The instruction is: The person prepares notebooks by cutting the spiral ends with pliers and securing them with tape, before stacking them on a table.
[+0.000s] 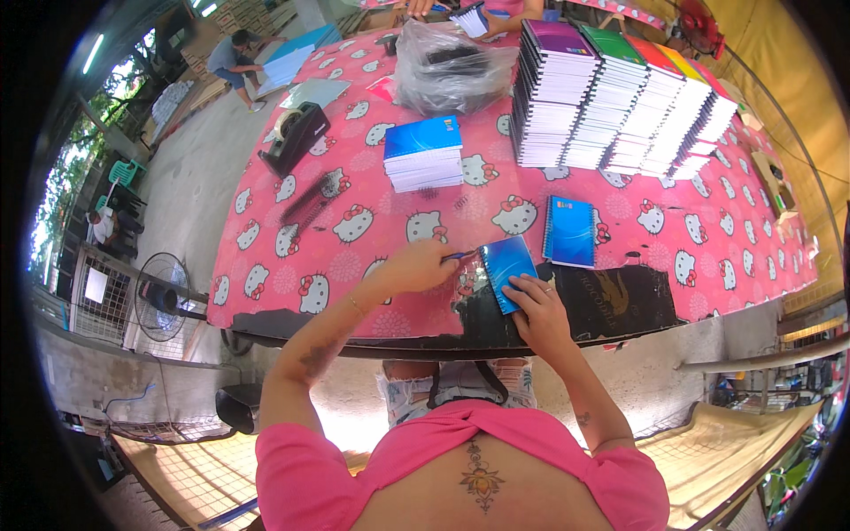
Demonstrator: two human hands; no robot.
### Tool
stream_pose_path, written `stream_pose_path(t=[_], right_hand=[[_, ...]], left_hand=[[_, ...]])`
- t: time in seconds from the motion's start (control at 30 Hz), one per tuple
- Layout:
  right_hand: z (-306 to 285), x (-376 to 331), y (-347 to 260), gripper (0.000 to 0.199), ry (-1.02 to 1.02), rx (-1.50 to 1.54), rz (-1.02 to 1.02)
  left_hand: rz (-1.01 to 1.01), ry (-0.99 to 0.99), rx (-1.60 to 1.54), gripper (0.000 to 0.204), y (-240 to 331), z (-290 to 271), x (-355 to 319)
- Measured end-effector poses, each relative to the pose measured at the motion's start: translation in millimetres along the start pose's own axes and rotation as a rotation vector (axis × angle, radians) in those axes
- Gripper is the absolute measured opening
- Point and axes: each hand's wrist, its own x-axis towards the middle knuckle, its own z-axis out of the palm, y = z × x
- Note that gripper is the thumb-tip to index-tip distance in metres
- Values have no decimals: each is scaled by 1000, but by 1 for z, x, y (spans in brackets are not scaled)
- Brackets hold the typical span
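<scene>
Blue notebook (509,271) sits at the worktop's (708,239) near edge, right hand (538,311) pressing flat on it. Left hand (416,265) pinches a blue tool (459,257) at the spiral; best keep the cover pinned steady.

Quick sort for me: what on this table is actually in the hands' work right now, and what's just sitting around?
In hand:
- blue spiral notebook, pinned by right hand
- small blue tool, gripped by left hand at the notebook's spiral edge

Lying about:
- second blue notebook
- short blue-covered stack
- tall coloured notebook stacks
- tape dispenser
- plastic bag
</scene>
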Motion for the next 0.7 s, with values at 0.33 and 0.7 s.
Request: stream_pose_path(t=[0.33,0.7], right_hand=[[0,-1,2,42,22,10,-28],[-30,13,6,47,201,66,5]], left_hand=[[169,255,410,41,9,0,-12],[142,101,372,44,-27,-33,-11]])
